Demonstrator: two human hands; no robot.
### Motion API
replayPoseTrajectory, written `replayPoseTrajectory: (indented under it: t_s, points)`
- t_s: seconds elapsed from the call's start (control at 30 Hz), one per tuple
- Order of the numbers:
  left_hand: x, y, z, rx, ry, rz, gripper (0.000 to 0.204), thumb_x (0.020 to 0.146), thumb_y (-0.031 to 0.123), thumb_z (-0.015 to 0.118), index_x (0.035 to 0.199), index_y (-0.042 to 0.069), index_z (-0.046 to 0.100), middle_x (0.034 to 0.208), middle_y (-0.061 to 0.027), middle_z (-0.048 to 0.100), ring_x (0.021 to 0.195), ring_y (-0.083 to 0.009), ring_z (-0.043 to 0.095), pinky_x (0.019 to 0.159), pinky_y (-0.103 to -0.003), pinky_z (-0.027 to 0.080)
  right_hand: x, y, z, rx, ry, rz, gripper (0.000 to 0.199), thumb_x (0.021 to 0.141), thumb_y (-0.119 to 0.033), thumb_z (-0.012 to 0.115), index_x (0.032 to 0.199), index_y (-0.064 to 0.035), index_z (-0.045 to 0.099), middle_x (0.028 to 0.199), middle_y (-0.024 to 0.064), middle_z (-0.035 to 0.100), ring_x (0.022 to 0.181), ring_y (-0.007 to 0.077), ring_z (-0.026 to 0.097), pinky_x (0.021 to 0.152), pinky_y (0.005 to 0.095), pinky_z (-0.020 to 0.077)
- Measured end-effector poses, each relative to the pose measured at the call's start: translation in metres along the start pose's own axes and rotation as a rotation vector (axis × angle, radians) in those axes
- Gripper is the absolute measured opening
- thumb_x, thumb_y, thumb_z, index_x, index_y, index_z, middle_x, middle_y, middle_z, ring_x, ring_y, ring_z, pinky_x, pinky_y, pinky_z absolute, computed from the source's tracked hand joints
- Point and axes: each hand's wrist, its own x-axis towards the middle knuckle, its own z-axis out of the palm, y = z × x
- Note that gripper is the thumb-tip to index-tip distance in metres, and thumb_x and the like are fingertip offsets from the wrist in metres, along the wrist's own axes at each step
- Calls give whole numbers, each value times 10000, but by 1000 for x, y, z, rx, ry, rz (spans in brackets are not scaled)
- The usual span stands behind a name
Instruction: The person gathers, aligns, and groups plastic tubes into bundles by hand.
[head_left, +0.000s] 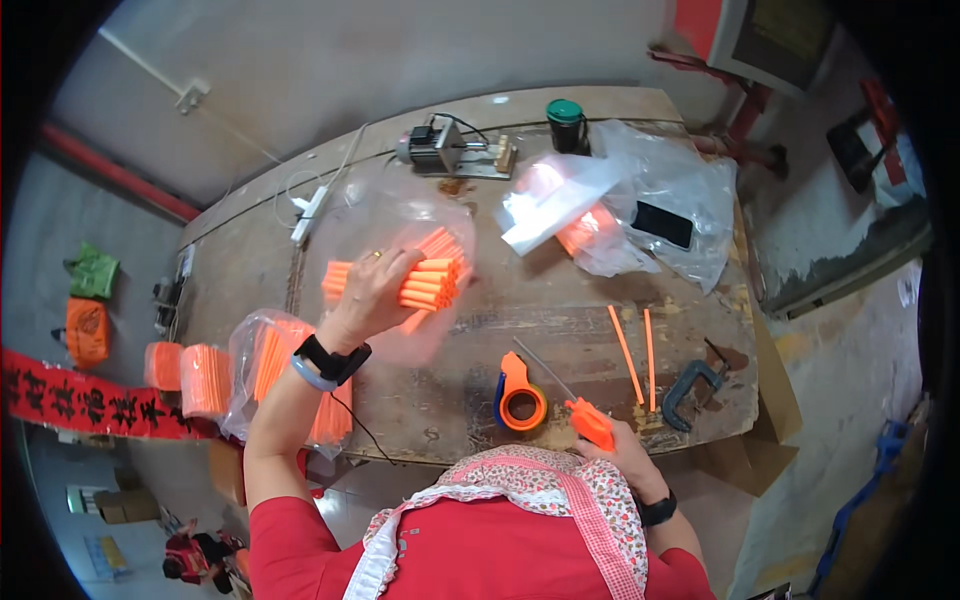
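My left hand [375, 290] is closed around a bundle of thin orange tubes [430, 285], held over a clear plastic bag [385, 215] at the left middle of the table. More orange tubes show beside and under the bundle. Near the front edge, my right hand [628, 455] grips a tool with an orange handle [592, 424] and a long thin metal shaft [543, 366]; it looks like a screwdriver. An orange tape dispenser [520, 402] lies just left of that handle. Right of it rest two loose orange tubes [626, 355].
Bagged orange tubes [275, 360] and wrapped bundles [206, 380] line the left side. A small motor [435, 148], a power strip [310, 214] and a green-lidded cup [566, 125] stand at the back. A phone [662, 224] lies on plastic bags; a C-clamp [690, 395] sits front right.
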Motion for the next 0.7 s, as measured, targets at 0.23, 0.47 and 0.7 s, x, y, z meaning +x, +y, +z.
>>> replayPoseTrajectory:
  t_s: [0.23,0.47,0.7]
  points:
    - [4,2,-38,304,155,210,388,628,94,684,999,74,571,793,-67,556,723,-243,579,670,-343,438,-17,-29,-3,-302,42,-194,351,780,-140,682,1086,-2,582,802,182,616,731,316,619,710,354,474]
    - [-6,11,-42,479,12,381,229,745,151,580,962,86,552,771,-24,536,748,-183,580,698,-323,442,-17,-56,1,-376,53,-127,280,776,-120,650,1026,-8,588,697,141,581,645,237,611,619,340,465]
    - [-1,27,-36,469,-40,393,254,720,146,605,961,83,556,768,-29,536,742,-182,581,671,-324,446,-16,-45,1,-464,37,-207,306,778,-119,647,1060,-9,599,728,145,587,621,213,567,630,317,461]
